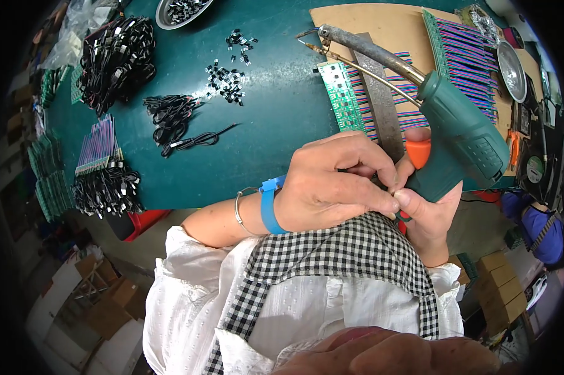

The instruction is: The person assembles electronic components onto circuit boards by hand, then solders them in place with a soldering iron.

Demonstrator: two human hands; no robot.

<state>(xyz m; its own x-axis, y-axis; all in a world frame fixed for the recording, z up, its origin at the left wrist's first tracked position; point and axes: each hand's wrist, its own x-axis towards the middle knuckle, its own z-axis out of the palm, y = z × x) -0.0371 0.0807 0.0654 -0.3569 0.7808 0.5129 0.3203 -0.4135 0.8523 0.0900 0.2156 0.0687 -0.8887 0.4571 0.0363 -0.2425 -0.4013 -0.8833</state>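
My right hand (431, 219) is wrapped round the handle of a green soldering gun (460, 125). Its orange trigger (417, 152) lies by my index finger. From the gun's front, a metal barrel and a thin brass feed tube (363, 70) reach up and left over the work. My left hand (332, 184), with a blue wrist strap (269, 205), has thumb and fingers pinched together against my right thumb; whatever they hold is too small to make out. Below the gun's tip lies a green circuit board panel (341, 97) with coloured wires, crossed by a flat metal bar (382, 100).
A second wired board panel (438, 47) lies on the tan board (351, 19). Leftward on the green table (244, 162) are black cable bundles (176, 119), small black connectors (226, 82) and a larger cable heap (116, 62). Metal bowls stand at the back (185, 12) and right (511, 72).
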